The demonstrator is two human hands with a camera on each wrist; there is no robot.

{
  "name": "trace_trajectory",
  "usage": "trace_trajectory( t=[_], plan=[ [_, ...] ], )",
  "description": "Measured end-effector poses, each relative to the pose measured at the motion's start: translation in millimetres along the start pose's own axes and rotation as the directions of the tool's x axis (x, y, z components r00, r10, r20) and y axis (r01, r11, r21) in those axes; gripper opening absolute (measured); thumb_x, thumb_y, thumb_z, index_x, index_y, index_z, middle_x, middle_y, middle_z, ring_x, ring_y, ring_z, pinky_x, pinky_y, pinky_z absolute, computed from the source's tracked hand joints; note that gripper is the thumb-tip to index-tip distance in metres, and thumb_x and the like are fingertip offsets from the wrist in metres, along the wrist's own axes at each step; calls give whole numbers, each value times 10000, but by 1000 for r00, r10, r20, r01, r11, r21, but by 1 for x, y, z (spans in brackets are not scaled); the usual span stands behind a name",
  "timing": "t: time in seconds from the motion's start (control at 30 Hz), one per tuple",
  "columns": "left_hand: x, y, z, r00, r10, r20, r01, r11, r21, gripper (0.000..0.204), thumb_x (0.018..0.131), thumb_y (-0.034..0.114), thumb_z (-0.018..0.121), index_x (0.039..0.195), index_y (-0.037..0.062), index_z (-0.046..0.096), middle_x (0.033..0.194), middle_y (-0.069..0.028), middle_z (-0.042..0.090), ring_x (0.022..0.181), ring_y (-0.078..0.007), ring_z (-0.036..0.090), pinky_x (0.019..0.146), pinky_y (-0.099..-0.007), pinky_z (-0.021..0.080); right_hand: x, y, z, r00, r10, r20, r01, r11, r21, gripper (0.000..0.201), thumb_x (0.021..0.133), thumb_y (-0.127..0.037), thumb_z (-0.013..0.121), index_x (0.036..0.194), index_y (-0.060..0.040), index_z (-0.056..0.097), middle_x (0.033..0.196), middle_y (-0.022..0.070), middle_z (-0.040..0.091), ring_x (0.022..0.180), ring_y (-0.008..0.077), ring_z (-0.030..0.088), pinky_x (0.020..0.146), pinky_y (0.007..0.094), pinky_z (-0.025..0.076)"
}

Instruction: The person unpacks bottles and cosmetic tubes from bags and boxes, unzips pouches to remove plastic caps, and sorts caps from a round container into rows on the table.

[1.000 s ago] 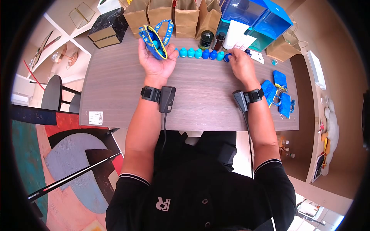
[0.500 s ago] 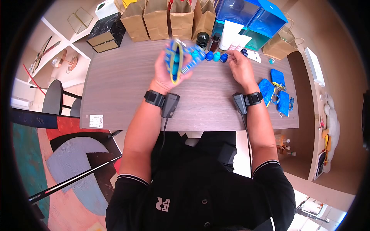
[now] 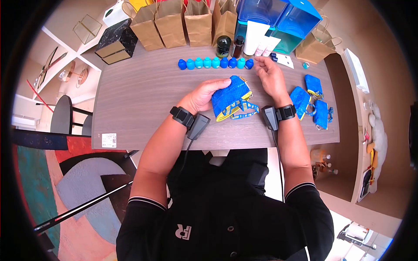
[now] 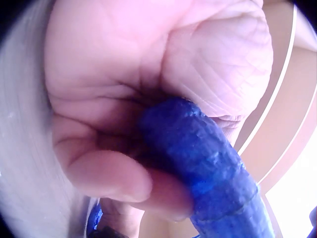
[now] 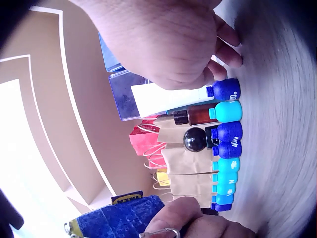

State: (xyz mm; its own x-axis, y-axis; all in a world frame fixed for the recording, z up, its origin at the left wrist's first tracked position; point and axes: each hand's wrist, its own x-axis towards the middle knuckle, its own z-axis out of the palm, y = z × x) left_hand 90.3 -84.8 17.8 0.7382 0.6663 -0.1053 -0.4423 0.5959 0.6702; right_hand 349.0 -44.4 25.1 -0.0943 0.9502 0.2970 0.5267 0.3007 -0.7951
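Left: left hand (image 3: 201, 96) clamped on a blue pouch (image 3: 230, 92), over the table's (image 3: 139, 108) near middle. Yellow-edged mouth turned toward the near side; contents not visible — anything loose inside could slide out if tipped further. Dangling strap (image 3: 244, 114) might snag a passing finger.

Centre: small bottles (image 3: 207, 63) stand in a close row; one knock could topple neighbours.

Right: right hand (image 3: 272, 78) has fingers loosely extended, nothing seen in them, just beside the row's end bottle; contact cannot be told. A stray fingertip could tip that bottle.

Counts, left to right: back-row paper bags (image 3: 171, 30), 4; small bottles, 9 — 5 light, 4 dark; green jar (image 3: 223, 45), 1; brown bottle (image 3: 237, 47), 1; white tubes (image 3: 256, 37), 3; pouches, 4: one held, three lying at right (image 3: 299, 102).
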Motion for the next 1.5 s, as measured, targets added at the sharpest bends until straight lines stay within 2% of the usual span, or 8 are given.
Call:
trace_trajectory(
  t=[0.33, 0.77, 0.97, 1.1, 1.23, 1.3, 1.37, 1.5],
  plan=[
    [-1, 2, 3, 1000, -21, 9, 21, 1000, 1, 432, 998, 289, 644, 1284, -33, 621, 1213, -147, 702, 1095, -226, 687, 990, -379, 533, -7, -31, -5, 967, -251, -42, 229, 930, -289, 356, 901, -69, 598, 1252, -83, 657, 1023, 147, 692, 936, 333, 680, 815, 431, 542],
    [-3, 4, 0, 998, -21, 64, 17, 998, 66, 449, 998, 300, 637, 1296, -36, 618, 1217, -156, 696, 1112, -241, 677, 1010, -392, 523, 6, -62, 26, 931, -200, 304, 335, 796, -504, 464, 889, -117, 582, 1340, -214, 632, 1002, 134, 686, 914, 349, 678, 769, 472, 544],
    [-3, 2, 2, 996, -21, 84, 17, 999, 45, 455, 1003, 331, 635, 1283, -28, 626, 1227, -147, 692, 1126, -234, 668, 1018, -383, 517, 14, -83, 31, 888, -250, 387, 359, 902, -241, 544, 870, 0, 578, 1388, -166, 608, 1200, 172, 685, 1063, 358, 662, 942, 417, 523],
    [-3, 3, 3, 998, -7, 56, 5, 999, 42, 463, 1002, 344, 638, 1315, 4, 611, 1215, -149, 692, 1134, -237, 664, 1037, -392, 509, 19, -70, 38, 866, -400, 299, 465, 866, -187, 433, 914, -70, 569, 1334, -135, 649, 1058, 155, 698, 947, 310, 685, 816, 396, 547],
    [0, 9, 6, 995, 101, 15, -98, 988, -120, 486, 1012, 385, 612, 1353, 41, 587, 1280, -116, 675, 1166, -230, 656, 1044, -393, 500, 9, -91, 13, 988, -150, 36, 133, 948, 288, 289, 957, -40, 637, 1239, -46, 698, 923, 1, 685, 798, 72, 584, 734, 248, 488],
    [2, 20, 2, 974, 223, 50, -201, 940, -275, 522, 1019, 448, 570, 1383, 74, 564, 1260, -106, 678, 1128, -229, 662, 1003, -380, 519, 1, -101, -4, 995, -104, 6, 87, 865, 494, 244, 938, -23, 666, 1173, -52, 721, 881, -18, 655, 750, 60, 543, 687, 229, 448],
    [7, 19, -16, 968, 249, 45, -219, 913, -344, 476, 1019, 546, 497, 1256, 157, 637, 996, -67, 709, 775, -227, 677, 565, -352, 502, -7, -111, -12, 976, -217, -17, 200, 861, 469, 218, 917, -19, 689, 1129, -51, 732, 861, -21, 639, 736, 54, 537, 661, 222, 433],
    [9, 20, -17, 960, 277, 37, -254, 921, -297, 502, 1020, 573, 472, 1267, 161, 619, 1014, -51, 699, 771, -189, 650, 537, -285, 394, -19, -135, -12, 883, -468, 45, 453, 873, 179, 179, 856, -24, 759, 1032, -52, 753, 829, -5, 611, 697, 66, 538, 605, 225, 423]
  ],
)
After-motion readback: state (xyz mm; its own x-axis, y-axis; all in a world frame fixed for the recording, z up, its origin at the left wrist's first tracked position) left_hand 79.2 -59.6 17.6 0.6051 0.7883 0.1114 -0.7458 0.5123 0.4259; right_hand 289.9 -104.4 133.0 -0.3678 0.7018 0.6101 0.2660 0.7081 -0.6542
